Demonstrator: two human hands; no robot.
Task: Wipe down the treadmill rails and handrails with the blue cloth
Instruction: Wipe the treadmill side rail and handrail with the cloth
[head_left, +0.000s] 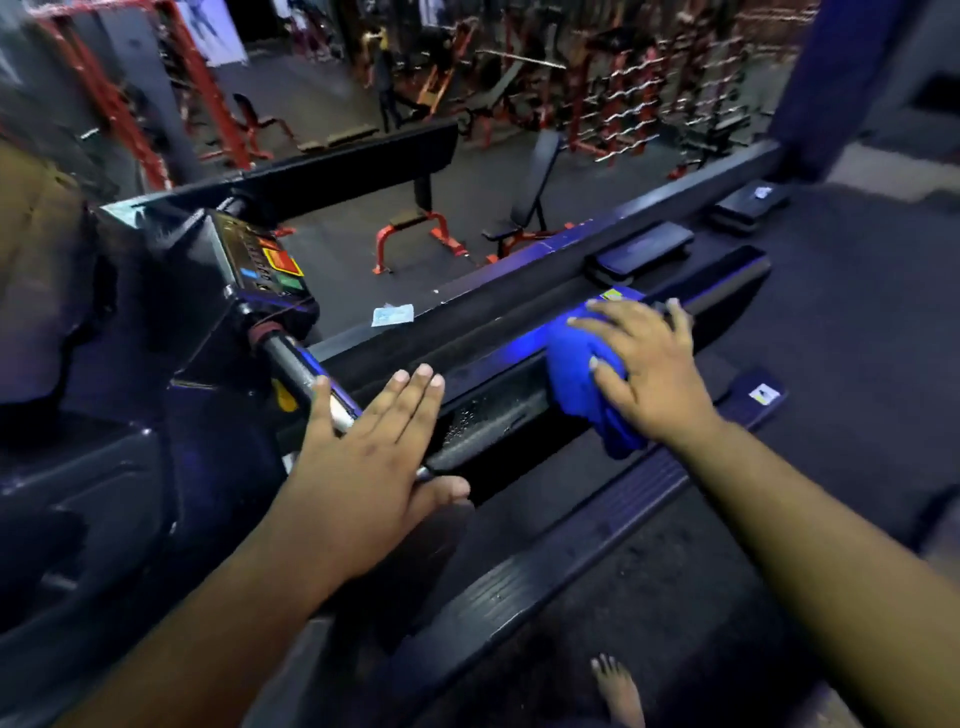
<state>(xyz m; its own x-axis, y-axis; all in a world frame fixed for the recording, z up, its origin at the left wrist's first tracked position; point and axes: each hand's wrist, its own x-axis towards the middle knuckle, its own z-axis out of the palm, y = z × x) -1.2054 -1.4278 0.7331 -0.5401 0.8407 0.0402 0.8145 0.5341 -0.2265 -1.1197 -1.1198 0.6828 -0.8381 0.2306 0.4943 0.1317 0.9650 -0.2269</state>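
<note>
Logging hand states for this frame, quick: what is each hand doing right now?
Left hand: open, fingers straight, flat on the handrail.
Right hand: pressing the blue cloth on the rail, fingers curled over it.

Left grip (371, 457) flat, right grip (647, 364) seemingly curled.
</note>
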